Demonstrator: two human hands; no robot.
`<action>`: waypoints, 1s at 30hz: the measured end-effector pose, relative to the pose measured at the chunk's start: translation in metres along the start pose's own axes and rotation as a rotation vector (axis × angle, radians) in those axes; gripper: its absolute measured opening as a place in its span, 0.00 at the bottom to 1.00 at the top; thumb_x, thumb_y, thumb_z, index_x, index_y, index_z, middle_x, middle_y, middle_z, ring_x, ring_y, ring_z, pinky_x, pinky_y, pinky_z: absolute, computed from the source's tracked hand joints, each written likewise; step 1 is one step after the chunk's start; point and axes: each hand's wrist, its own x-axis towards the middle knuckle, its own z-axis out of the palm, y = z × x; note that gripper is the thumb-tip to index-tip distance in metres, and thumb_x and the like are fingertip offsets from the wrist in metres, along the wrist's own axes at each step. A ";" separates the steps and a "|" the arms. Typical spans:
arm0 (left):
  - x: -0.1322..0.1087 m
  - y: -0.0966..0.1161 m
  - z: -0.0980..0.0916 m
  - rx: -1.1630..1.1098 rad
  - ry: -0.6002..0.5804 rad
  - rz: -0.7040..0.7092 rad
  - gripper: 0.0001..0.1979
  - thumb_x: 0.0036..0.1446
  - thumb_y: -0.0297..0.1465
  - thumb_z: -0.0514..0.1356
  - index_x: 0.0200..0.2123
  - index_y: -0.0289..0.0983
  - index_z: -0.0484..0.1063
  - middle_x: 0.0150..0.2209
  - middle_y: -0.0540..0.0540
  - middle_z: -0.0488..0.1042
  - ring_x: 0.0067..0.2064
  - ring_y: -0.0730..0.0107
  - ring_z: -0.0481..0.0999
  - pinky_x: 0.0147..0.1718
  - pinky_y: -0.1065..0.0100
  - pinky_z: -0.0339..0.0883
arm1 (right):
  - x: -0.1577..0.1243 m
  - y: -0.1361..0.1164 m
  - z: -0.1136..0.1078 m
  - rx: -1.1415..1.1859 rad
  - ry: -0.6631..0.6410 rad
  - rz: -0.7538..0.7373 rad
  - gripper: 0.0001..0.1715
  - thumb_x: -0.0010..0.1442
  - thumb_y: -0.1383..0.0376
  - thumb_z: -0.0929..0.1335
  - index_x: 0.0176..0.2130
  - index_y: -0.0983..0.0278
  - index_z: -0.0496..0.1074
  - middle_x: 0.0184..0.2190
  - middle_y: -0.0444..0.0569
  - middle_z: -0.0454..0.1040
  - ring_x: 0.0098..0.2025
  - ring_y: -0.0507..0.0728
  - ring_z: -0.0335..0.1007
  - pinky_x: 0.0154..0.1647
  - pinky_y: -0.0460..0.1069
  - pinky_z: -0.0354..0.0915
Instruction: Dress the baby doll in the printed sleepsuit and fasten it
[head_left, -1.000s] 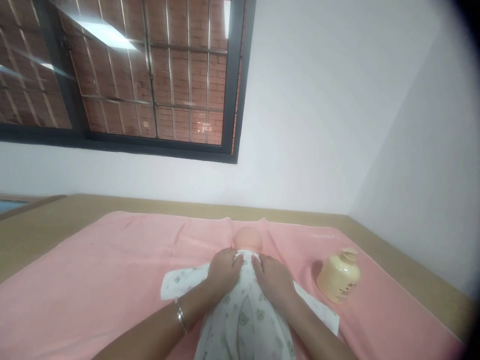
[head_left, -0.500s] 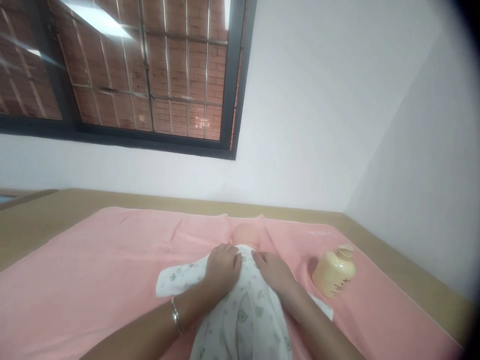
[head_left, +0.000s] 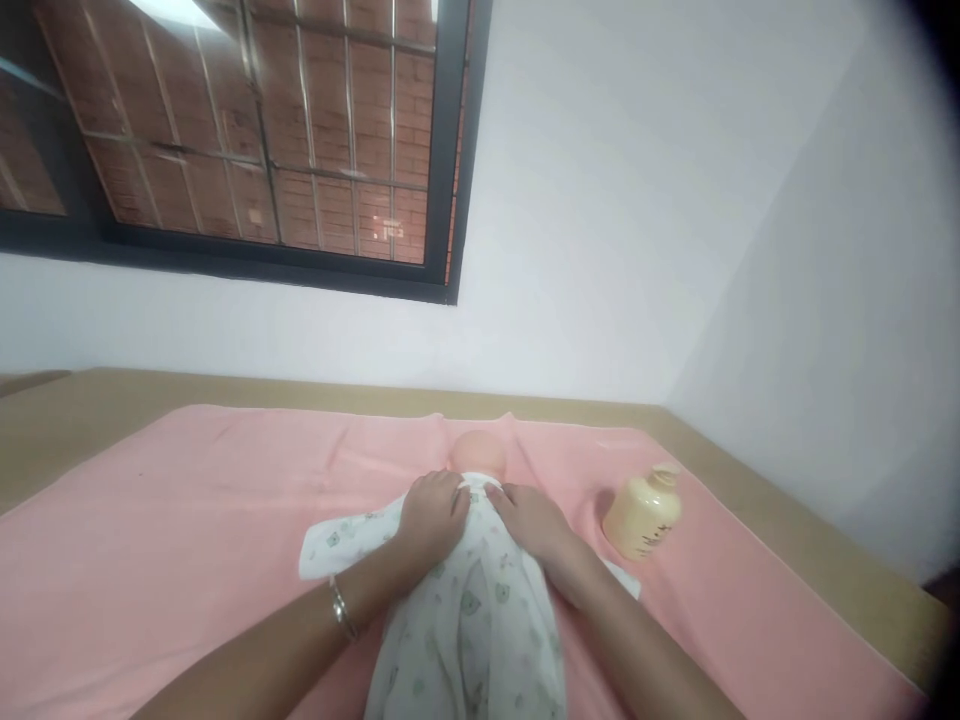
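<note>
A baby doll lies on a pink blanket (head_left: pixel 225 530), with only the smooth round top of its head (head_left: pixel 480 452) showing at the far end. Over its body is a white baby gown (head_left: pixel 472 610) with small green-grey prints, its sleeves spread to both sides. My left hand (head_left: pixel 435 515), below a silver bangle (head_left: pixel 341 607), grips the gown at the left of the collar. On the collar's right side, my right hand (head_left: pixel 534 520) holds the cloth between thumb and fingers. Some fingertips are hidden at the shoulders.
A pale yellow pump bottle (head_left: pixel 643 515) stands on the blanket to the right of the doll. The blanket covers a tan tabletop (head_left: pixel 810 525) set against a white wall (head_left: pixel 600 250). A dark-framed window (head_left: pixel 442 200) with metal bars is at upper left.
The view has shifted slightly, so everything appears a little higher and further left. Both hands keep their place at the gown's collar.
</note>
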 end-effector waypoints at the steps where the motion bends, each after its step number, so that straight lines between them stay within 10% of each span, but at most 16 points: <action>1: 0.002 -0.002 0.000 -0.010 -0.024 -0.027 0.17 0.61 0.34 0.43 0.31 0.37 0.70 0.31 0.44 0.73 0.35 0.64 0.70 0.36 0.65 0.59 | -0.002 -0.003 0.000 -0.019 0.025 -0.005 0.38 0.65 0.48 0.45 0.39 0.66 0.71 0.36 0.57 0.74 0.37 0.58 0.69 0.35 0.49 0.57; 6: 0.003 -0.005 0.001 -0.006 -0.046 -0.017 0.20 0.62 0.36 0.41 0.27 0.37 0.69 0.28 0.45 0.72 0.32 0.65 0.69 0.33 0.65 0.59 | -0.014 -0.018 0.005 -0.126 0.159 -0.076 0.34 0.66 0.50 0.47 0.41 0.67 0.70 0.39 0.60 0.73 0.41 0.60 0.68 0.39 0.51 0.57; 13: 0.002 0.004 -0.004 -0.002 -0.017 0.047 0.18 0.61 0.33 0.43 0.29 0.36 0.69 0.32 0.43 0.73 0.37 0.64 0.69 0.39 0.65 0.58 | 0.006 0.010 -0.005 0.058 -0.058 0.015 0.45 0.64 0.47 0.42 0.32 0.67 0.73 0.32 0.56 0.75 0.32 0.56 0.70 0.30 0.47 0.57; 20: 0.003 -0.002 -0.003 -0.014 -0.087 -0.049 0.21 0.62 0.37 0.42 0.28 0.36 0.70 0.30 0.43 0.73 0.32 0.65 0.69 0.33 0.65 0.58 | -0.015 -0.019 0.002 -0.119 0.143 -0.076 0.35 0.65 0.49 0.47 0.42 0.67 0.70 0.39 0.59 0.73 0.43 0.61 0.67 0.41 0.50 0.56; 26: -0.003 0.010 -0.001 0.155 0.042 0.167 0.18 0.61 0.32 0.43 0.28 0.36 0.70 0.30 0.41 0.71 0.37 0.61 0.68 0.40 0.61 0.57 | -0.001 -0.003 -0.009 0.020 -0.071 0.024 0.42 0.64 0.46 0.44 0.38 0.66 0.73 0.37 0.56 0.75 0.38 0.58 0.70 0.36 0.48 0.59; 30: 0.003 0.010 -0.006 0.088 -0.101 0.002 0.18 0.61 0.35 0.44 0.28 0.37 0.70 0.30 0.43 0.72 0.34 0.63 0.69 0.35 0.64 0.58 | -0.007 -0.011 0.001 -0.046 0.022 0.002 0.39 0.65 0.48 0.45 0.43 0.68 0.70 0.39 0.60 0.74 0.41 0.62 0.68 0.40 0.52 0.58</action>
